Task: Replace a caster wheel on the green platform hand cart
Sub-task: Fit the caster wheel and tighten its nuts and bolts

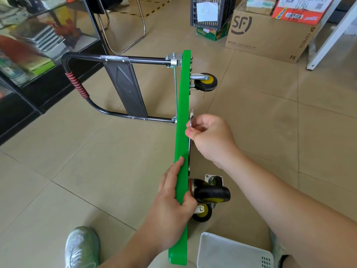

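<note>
Cart: the green platform (183, 84) stands on its long edge on the floor, its handle (77, 84) out to the left.
Left hand (172, 200): fingers wrapped over the platform's top edge, gripping it.
Right hand (209, 136): fingers pinching a wrench (191, 118) against the underside.
Wheels: one caster (205, 82) at the far end, another (211, 194) beside the left thumb.

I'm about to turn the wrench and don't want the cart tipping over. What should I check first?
1. Steadying: ok, left hand grips the rim of the green deck, which stands on edge.
2. Tool hold: ok, right hand pinches the wrench.
3. Wrench head seated on a bolt: cannot tell, hidden behind the deck.
4. Swing room: ok, far caster stands apart from the wrench.
5. Replacement ready: cannot tell; a bare-plate caster sits by the near wheel.
</note>
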Motion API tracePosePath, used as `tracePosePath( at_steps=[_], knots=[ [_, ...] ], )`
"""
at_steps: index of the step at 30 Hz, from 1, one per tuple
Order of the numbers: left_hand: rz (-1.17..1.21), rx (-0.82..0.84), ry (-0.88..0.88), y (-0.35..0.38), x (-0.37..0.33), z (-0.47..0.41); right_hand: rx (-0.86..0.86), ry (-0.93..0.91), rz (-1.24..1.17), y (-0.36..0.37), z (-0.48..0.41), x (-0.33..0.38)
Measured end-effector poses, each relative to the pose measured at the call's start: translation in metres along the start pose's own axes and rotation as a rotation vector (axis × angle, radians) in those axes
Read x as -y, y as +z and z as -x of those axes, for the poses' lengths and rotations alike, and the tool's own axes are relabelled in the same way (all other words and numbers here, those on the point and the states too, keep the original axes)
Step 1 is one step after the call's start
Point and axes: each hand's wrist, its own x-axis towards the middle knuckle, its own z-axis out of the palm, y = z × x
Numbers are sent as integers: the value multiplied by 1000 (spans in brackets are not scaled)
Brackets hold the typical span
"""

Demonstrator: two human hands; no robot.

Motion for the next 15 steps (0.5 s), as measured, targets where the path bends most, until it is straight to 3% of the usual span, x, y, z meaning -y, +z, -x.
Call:
tracePosePath(
  at_steps=[15],
  knots=[
    [35,-1,-14,3,1,0,-9,64,6,7,-13,-5]
  ],
)
